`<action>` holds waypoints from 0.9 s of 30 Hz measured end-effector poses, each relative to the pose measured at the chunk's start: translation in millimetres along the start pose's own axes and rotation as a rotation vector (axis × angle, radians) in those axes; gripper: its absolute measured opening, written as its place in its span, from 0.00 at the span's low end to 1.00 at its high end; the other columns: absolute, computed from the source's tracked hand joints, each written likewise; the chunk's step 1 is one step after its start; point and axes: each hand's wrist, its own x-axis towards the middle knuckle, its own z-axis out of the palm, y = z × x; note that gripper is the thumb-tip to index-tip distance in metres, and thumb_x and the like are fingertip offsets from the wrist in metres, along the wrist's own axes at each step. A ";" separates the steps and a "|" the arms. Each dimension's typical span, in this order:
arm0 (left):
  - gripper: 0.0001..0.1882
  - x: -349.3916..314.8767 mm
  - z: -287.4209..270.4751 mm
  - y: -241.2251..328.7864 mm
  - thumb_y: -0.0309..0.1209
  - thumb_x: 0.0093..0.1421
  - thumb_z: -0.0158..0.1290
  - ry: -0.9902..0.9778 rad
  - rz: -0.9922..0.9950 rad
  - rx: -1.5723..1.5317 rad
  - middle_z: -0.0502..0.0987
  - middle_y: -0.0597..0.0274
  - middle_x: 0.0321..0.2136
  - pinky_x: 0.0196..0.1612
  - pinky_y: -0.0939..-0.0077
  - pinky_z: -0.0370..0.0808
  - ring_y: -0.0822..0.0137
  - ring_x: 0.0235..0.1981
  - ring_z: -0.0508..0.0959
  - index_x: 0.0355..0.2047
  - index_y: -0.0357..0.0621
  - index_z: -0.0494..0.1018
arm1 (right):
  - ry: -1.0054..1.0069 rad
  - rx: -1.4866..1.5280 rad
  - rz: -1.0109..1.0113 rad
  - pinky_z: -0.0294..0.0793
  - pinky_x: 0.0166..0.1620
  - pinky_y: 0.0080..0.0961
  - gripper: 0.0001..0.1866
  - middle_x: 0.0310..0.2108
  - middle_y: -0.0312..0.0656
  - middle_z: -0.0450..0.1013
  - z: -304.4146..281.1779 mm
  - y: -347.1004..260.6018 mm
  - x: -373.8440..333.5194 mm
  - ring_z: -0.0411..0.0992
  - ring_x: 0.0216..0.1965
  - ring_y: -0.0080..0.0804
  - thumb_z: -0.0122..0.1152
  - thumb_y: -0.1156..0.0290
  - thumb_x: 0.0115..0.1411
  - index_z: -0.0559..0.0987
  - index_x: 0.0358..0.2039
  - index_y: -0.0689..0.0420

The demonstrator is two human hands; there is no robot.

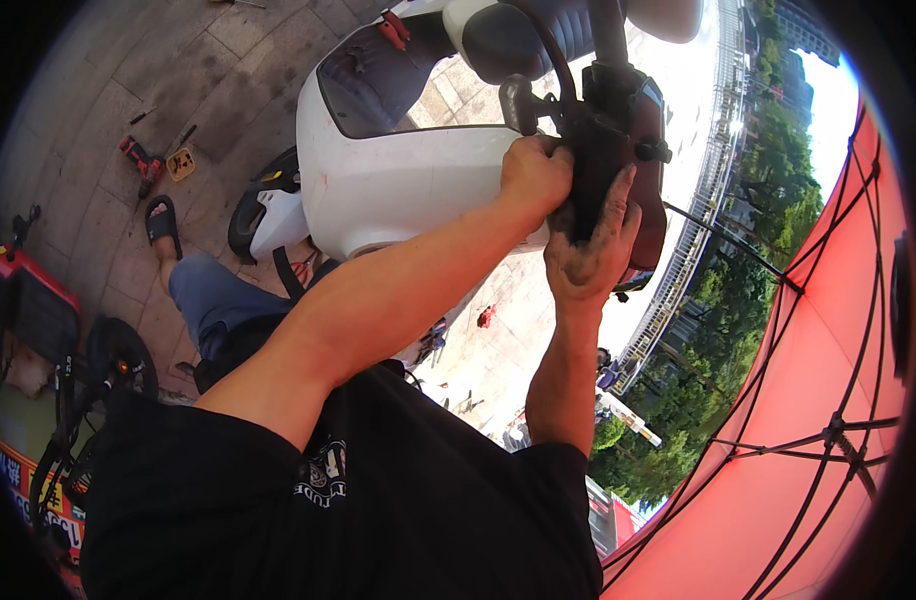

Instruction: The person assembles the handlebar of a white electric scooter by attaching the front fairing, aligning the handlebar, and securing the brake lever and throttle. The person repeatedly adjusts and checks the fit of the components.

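Handlebar, upper centre-right of frame: both your hands are at the dark housing point(600, 150), which stands among the bars, above and right of the frame's middle.

Left hand point(538, 178): fingers curled, knuckles up, tips against the housing's left side. Whether they pinch a small part, cannot tell; your own hand covers the contact.

Right hand point(592, 245): laid against the housing's lower end, fingers stretched upward along its right side, dark smudges on the skin. How firmly it grips, cannot tell.

Just above your left hand, a greyish lever-side grip point(518, 105). Right of the housing, a dark red panel point(652, 215).

White body panel point(408, 185) fills the upper centre, left of your hands. Red-handled pliers point(394, 30) lie on the dark surface near the top edge.

Paving, upper left: red drill point(144, 167), small yellow tray point(181, 164) just beside it, black sandal point(163, 226) below.

Right edge: red canopy point(808, 370) on thin black struts.
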 end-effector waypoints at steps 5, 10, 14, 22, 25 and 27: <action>0.15 1.4 1.4 4.9 0.34 0.60 0.53 0.027 -0.091 -0.085 0.83 0.46 0.31 0.40 0.63 0.78 0.54 0.34 0.83 0.35 0.34 0.82 | -0.091 0.019 0.036 0.76 0.41 0.43 0.44 0.44 0.55 0.68 -7.3 -0.2 9.2 0.74 0.41 0.57 0.65 0.71 0.55 0.57 0.70 0.55; 0.14 6.5 2.1 3.3 0.35 0.60 0.54 0.017 -0.164 -0.084 0.83 0.45 0.35 0.43 0.63 0.78 0.53 0.38 0.84 0.36 0.36 0.82 | -0.149 -0.040 0.070 0.76 0.42 0.44 0.44 0.43 0.55 0.68 -10.7 -5.0 13.1 0.73 0.42 0.58 0.65 0.70 0.54 0.57 0.70 0.56; 0.13 16.8 6.4 -1.6 0.34 0.59 0.55 0.034 -0.161 0.049 0.82 0.45 0.38 0.48 0.61 0.77 0.50 0.42 0.83 0.38 0.39 0.82 | -0.105 -0.060 0.064 0.76 0.42 0.44 0.43 0.43 0.55 0.69 -4.5 -9.7 10.1 0.73 0.42 0.57 0.65 0.70 0.54 0.58 0.69 0.57; 0.16 -0.3 1.3 -3.0 0.35 0.63 0.49 -0.060 -0.063 -0.066 0.82 0.45 0.38 0.46 0.61 0.76 0.50 0.41 0.81 0.42 0.38 0.80 | 0.126 0.012 -0.067 0.76 0.43 0.41 0.41 0.43 0.54 0.72 13.9 -8.4 -1.7 0.75 0.40 0.55 0.67 0.71 0.54 0.61 0.67 0.58; 0.20 -31.6 -10.6 -11.1 0.38 0.65 0.48 -0.141 0.052 -0.147 0.81 0.43 0.39 0.48 0.61 0.75 0.50 0.43 0.81 0.48 0.36 0.77 | 0.206 0.084 -0.014 0.76 0.45 0.39 0.39 0.46 0.54 0.72 24.4 -7.0 -11.5 0.75 0.43 0.50 0.71 0.72 0.52 0.64 0.63 0.64; 0.22 -41.5 -18.8 -15.8 0.40 0.65 0.50 -0.227 0.021 -0.254 0.81 0.44 0.40 0.49 0.63 0.75 0.53 0.43 0.81 0.51 0.34 0.74 | 0.319 0.222 0.089 0.74 0.50 0.37 0.35 0.47 0.55 0.73 33.9 -5.5 -13.3 0.74 0.45 0.47 0.71 0.73 0.52 0.67 0.58 0.68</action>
